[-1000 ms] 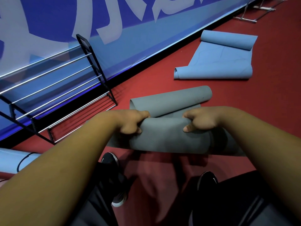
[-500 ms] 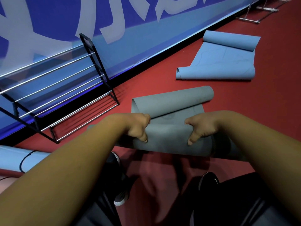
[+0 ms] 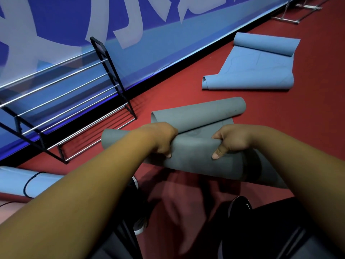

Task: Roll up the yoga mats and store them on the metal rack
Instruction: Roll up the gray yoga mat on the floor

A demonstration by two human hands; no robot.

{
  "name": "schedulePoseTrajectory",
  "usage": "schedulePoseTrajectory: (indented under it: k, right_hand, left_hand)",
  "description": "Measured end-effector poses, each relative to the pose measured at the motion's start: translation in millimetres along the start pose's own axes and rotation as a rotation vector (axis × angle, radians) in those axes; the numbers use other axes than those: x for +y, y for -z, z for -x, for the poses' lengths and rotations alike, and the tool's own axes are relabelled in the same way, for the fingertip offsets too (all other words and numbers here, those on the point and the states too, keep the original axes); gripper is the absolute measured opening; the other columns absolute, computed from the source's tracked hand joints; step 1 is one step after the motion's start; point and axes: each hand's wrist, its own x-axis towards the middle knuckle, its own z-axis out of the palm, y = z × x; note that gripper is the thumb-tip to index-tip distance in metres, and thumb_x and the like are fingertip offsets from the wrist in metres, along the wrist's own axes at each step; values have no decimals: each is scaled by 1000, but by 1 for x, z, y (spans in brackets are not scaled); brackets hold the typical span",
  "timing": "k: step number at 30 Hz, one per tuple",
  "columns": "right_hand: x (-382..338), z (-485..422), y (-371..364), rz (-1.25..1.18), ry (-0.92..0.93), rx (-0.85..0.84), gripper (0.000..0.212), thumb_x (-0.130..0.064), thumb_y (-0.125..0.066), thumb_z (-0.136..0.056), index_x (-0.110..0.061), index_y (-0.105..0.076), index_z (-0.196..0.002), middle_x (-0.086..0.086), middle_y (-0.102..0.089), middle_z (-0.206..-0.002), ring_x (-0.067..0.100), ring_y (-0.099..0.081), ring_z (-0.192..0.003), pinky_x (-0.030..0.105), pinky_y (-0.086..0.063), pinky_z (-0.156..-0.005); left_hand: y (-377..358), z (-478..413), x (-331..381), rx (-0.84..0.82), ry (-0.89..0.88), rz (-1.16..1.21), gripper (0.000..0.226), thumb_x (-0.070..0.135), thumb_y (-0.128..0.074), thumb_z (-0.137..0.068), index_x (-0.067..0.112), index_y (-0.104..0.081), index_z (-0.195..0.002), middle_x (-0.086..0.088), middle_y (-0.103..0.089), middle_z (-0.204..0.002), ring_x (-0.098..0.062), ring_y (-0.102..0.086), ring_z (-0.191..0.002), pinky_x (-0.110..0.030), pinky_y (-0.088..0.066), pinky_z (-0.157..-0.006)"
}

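A grey yoga mat (image 3: 194, 152) lies on the red floor in front of me, its near end wound into a thick roll and its far end curled up. My left hand (image 3: 160, 137) grips the roll near its left part, fingers curled over the top. My right hand (image 3: 231, 139) grips it further right, thumb pressed on the near side. The metal rack (image 3: 74, 101), black-framed with chrome bars, stands to the left against the wall with its shelves bare. A light blue mat (image 3: 255, 68) lies partly unrolled further away on the right.
A rolled light blue mat (image 3: 24, 182) with a black strap lies at the left edge below the rack. My shoes (image 3: 240, 206) stand just behind the grey roll. A blue banner wall (image 3: 168, 34) runs along the back. A metal frame (image 3: 298, 14) sits far right.
Both hands have turned over the roll, wrapping more of the grey mat. The flat stretch between the roll and the curled far end has grown shorter.
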Motion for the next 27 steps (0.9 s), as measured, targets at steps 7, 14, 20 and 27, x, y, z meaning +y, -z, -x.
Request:
schedulePoseTrajectory:
  k: [7,14,20,27]
  right_hand:
    - [14,3,-1,-172,-11,-119,25,-19,-89,-86,-17,-83,-111,4,-83,-107,25,-80,-101,49,-61,-102]
    - [-16,1,-12,384,79,109,57,-54,-89,-76,-31,-62,-121,-8,-69,-110,20,-67,-101,35,-55,-91]
    - [-26,-5,-26,504,62,215,62,-54,-93,-67,-28,-57,-110,-1,-69,-109,24,-64,-96,34,-50,-77]
    - [-12,-9,-19,265,-1,67,35,-37,-90,-72,-24,-72,-100,-5,-74,-101,15,-71,-91,29,-58,-77]
  left_hand:
    - [-8,1,12,10,5,-97,85,62,-93,-66,28,-48,-129,5,-60,-107,-26,-65,-106,-40,-49,-79]
    - [-13,-9,-7,-82,35,264,45,33,-90,-72,25,-70,-112,4,-73,-101,-23,-72,-96,-38,-62,-86]
    - [-16,-11,-17,-193,17,420,37,20,-93,-72,26,-74,-103,5,-79,-102,-20,-76,-98,-37,-65,-87]
    - [-20,-11,-4,-53,-115,234,67,44,-95,-67,31,-53,-117,6,-64,-116,-22,-65,-103,-40,-58,-92]
